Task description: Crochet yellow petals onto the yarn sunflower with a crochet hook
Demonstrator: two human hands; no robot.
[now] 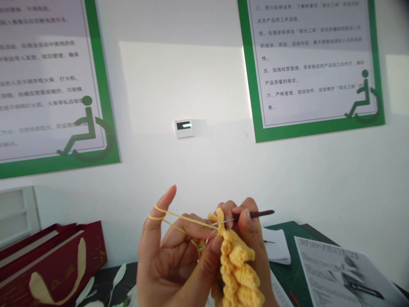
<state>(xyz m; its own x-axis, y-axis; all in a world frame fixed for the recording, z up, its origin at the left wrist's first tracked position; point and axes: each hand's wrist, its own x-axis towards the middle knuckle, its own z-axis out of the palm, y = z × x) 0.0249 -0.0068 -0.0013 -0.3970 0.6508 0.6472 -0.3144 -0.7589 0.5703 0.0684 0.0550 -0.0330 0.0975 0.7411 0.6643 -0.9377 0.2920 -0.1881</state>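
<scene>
A piece of yellow crochet work (239,264) with bumpy, ruffled stitches hangs between my two hands in the lower middle of the head view. My left hand (172,260) pinches its upper edge between thumb and fingers. Yellow yarn (183,216) loops round the raised left index finger and runs across to the stitches. My right hand (251,221) grips a crochet hook (255,214) by its dark handle, and the metal shaft points left into the top of the work. Part of a thin metal ring or wire shows near the left thumb; its kind is unclear.
Dark red gift bags (64,264) with cream handles stand at lower left, beside white leaf-like pieces (118,277). A green cutting mat (287,232), a printed sheet (348,273) and white paper lie at right. Green-framed posters (306,64) and a small panel (184,128) are on the wall.
</scene>
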